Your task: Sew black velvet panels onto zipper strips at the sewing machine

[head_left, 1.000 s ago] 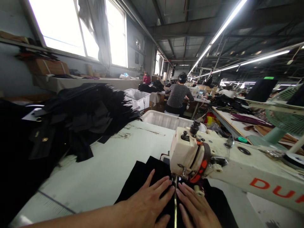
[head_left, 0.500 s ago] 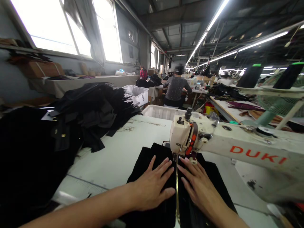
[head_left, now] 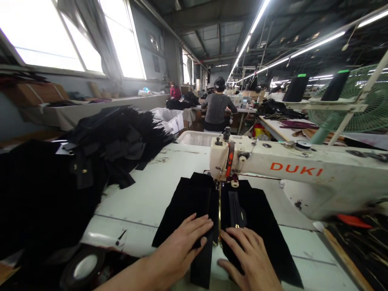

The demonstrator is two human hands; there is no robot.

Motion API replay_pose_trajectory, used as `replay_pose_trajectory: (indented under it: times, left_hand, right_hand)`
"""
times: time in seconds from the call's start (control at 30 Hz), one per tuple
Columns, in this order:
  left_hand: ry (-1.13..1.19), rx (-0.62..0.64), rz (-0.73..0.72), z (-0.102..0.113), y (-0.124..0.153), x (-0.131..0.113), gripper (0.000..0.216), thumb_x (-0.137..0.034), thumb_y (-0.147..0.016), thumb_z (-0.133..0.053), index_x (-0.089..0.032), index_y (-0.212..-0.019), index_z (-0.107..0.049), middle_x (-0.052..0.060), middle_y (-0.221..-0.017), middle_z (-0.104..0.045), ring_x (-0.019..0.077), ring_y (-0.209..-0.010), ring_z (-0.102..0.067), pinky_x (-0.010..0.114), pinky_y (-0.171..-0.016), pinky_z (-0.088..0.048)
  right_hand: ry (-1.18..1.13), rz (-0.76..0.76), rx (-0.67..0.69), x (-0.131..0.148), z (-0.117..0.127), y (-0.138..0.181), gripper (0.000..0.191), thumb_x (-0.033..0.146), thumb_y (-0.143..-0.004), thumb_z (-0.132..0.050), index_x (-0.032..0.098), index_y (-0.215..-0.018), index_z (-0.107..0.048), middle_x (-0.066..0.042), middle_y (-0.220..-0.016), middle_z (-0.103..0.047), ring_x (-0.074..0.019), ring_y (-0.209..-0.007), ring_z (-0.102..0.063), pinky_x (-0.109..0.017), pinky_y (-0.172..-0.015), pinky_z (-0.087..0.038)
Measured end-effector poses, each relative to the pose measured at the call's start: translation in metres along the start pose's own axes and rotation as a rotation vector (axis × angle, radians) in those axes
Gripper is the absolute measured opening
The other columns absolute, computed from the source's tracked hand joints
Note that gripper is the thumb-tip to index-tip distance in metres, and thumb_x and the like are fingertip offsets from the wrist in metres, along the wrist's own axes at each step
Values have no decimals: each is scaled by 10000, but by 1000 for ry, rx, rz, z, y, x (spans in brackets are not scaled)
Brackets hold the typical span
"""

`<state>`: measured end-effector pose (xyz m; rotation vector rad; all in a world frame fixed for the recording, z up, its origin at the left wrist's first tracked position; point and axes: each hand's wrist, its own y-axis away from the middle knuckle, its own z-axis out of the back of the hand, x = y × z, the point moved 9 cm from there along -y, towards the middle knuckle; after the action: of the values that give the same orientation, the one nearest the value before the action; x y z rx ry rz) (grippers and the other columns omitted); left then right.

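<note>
Black cloth [head_left: 226, 210] is touched at bottom centre by left hand [head_left: 184, 242] and right hand [head_left: 251, 254], both loosely spread, nothing visibly gripped; two white bins [head_left: 194, 138] are seen mid-frame, contents hidden.

You face orange capitals [head_left: 288, 169] reading DUKI on the arm of your sewing machine [head_left: 342, 173]; ahead of your right hand [head_left: 250, 252], a dark tab [head_left: 241, 220] on the black cloth [head_left: 265, 218] bears tiny lettering [head_left: 241, 215] you cannot make out, and the ruler scale [head_left: 130, 223] on your table [head_left: 145, 194] is too faint to read
</note>
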<state>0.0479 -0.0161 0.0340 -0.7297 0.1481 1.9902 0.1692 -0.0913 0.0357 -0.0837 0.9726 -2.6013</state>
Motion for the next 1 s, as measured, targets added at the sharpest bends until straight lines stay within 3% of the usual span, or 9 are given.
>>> replay_pose_trajectory:
  times: [0.13,0.23,0.33,0.43,0.57,0.73,0.83,1.0]
  left_hand:
    - [-61,80,-63,-2,0,-7,509,-73,-964,-497,-218,-1449,-443,76,-1447,-521,202,-1392,-408,502,-1191,-212]
    - [-50,66,-57,6,-1,-5,501,-52,-959,-492,-208,-1434,-460,80,-1420,-549,200,-1372,-439,513,-1191,-209]
    - [-9,31,-22,16,-4,-1,442,-88,-989,-469,-226,-1408,-496,60,-1405,-568,204,-1359,-458,491,-1180,-271]
    - [-8,50,-5,22,-7,1,403,-103,-999,-461,-203,-1386,-521,59,-1410,-563,216,-1369,-443,487,-1179,-282]
    - [-23,93,-34,23,-9,-3,407,-77,-977,-485,-164,-1372,-525,95,-1404,-564,204,-1363,-452,486,-1194,-244]
    - [-88,123,-52,11,-7,-8,520,19,-878,-524,-150,-1369,-512,115,-1384,-574,198,-1351,-464,512,-1202,-201]
    - [-135,120,-83,1,-5,-13,547,23,-858,-502,-148,-1378,-498,111,-1394,-566,212,-1359,-453,531,-1199,-204]
    - [-276,51,-194,-15,4,-24,547,-25,-860,-466,-82,-1404,-456,141,-1392,-563,269,-1363,-443,589,-1185,-200]
  right_hand:
    - [-111,-50,82,-3,-3,-5,318,429,-962,-542,249,-1221,-584,-9,-1092,-691,-217,-960,-643,-366,-792,-516]
    - [-208,-142,152,-6,-19,-8,359,383,-890,-664,263,-1218,-578,-6,-1093,-669,-234,-937,-610,-377,-778,-510]
    - [-243,-164,164,-8,-31,-15,140,222,-955,-522,220,-1063,-611,-38,-964,-646,-237,-850,-582,-382,-724,-494]
    - [-291,-141,168,-20,-29,-24,230,145,-991,-372,204,-996,-594,-45,-908,-615,-208,-829,-582,-346,-734,-504]
    - [-385,-144,235,-38,-23,-26,202,218,-1017,-385,223,-945,-573,-34,-910,-608,-168,-824,-617,-266,-711,-532]
    - [-15,9,100,-9,-16,-11,295,125,-969,-314,169,-996,-604,-67,-860,-631,-216,-737,-640,-338,-623,-554]
    - [134,68,33,9,-14,2,370,22,-905,-293,123,-1037,-624,-93,-883,-666,-224,-787,-668,-330,-671,-563]
    - [271,342,6,34,-14,23,396,9,-875,-324,73,-1097,-646,-106,-944,-708,-236,-835,-686,-324,-747,-568]
